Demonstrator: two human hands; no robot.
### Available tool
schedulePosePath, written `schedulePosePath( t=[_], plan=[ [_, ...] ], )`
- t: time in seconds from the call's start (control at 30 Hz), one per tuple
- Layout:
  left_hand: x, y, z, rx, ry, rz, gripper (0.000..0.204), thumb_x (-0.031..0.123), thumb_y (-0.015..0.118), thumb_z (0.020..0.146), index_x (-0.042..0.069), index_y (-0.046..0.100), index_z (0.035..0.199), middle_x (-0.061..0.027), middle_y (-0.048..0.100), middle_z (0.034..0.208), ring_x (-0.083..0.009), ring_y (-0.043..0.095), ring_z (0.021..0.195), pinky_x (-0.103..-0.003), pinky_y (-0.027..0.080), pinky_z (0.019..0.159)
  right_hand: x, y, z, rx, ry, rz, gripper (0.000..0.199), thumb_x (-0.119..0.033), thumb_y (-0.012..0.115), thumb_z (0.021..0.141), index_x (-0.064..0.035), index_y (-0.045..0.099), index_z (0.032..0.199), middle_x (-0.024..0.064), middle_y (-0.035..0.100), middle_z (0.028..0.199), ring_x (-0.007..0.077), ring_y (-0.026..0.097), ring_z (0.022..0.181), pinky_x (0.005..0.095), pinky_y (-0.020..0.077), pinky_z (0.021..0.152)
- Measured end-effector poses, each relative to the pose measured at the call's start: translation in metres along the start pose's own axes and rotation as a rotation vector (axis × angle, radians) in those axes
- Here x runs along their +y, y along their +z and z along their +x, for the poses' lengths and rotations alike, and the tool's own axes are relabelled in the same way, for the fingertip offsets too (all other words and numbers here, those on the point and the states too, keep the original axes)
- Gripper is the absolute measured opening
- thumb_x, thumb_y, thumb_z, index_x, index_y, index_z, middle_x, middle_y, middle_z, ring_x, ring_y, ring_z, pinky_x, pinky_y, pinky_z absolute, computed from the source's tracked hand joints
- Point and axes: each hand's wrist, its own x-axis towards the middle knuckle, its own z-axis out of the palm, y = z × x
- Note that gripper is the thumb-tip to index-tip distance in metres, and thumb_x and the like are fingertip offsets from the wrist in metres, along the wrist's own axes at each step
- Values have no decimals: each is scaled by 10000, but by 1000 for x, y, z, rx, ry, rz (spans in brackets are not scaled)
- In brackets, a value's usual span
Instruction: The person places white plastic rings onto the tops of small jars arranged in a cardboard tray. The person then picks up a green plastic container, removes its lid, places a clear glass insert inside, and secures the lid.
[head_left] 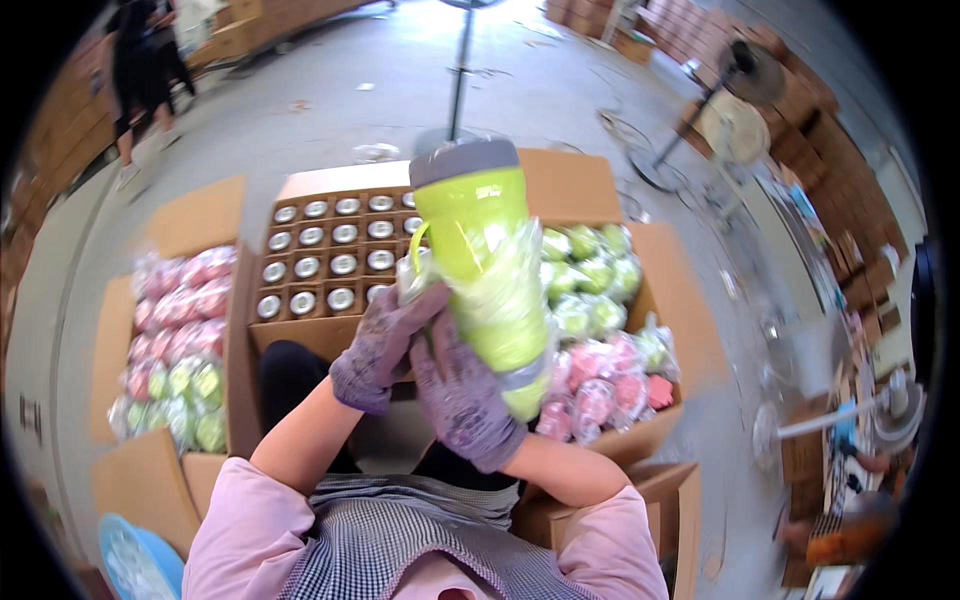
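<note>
A large lime-green tumbler (pixel 478 225) with a grey end is held up before me, the grey end pointing away. Clear plastic film (pixel 500 290) wraps part of its body, and a thin yellow-green loop hangs at its left side. My left hand (pixel 390 335), in a purple-grey patterned glove, closes at the tumbler's left side by the film. Lower down, my right hand (pixel 463 395), gloved alike, presses against the tumbler; some of its fingers are hidden. Just beyond my hands, a divided carton (pixel 300 333) holds several upright pieces with round silver tops.
Right of me, an open carton (pixel 655 425) contains film-wrapped green and pink pieces. Another carton (pixel 240 370) at left holds red and green wrapped ones. A blue basin (pixel 140 560) stands lower left. A fan (pixel 750 75) stands far right; a person (pixel 140 70) is far left.
</note>
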Motion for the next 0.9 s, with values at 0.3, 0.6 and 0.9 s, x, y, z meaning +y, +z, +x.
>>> schedulePosePath(
  t=[0.3,0.6,0.9],
  plan=[
    [-96,-75,-254,119,-340,-200,338,152,484,1035,9,533,1338,-105,597,1311,-211,566,1206,-328,452,1040,-72,-4,85,72,44,749,433,-255,715,852,-51,652,1229,162,650,1227,332,601,1178,428,478,1018],
    [18,-67,-231,445,-345,135,600,150,664,924,-33,418,1441,-224,499,1404,-304,511,1302,-350,452,1054,-70,70,76,-232,-74,756,226,-178,605,946,-95,664,1148,134,658,1227,361,597,1156,421,467,1020],
    [22,-181,-229,352,-490,-117,441,199,673,921,22,570,1311,-150,636,1224,-245,615,1128,-346,492,979,-39,92,82,-508,107,1292,396,-232,669,840,6,724,1151,160,679,1206,269,573,1186,388,411,1047]
  ],
)
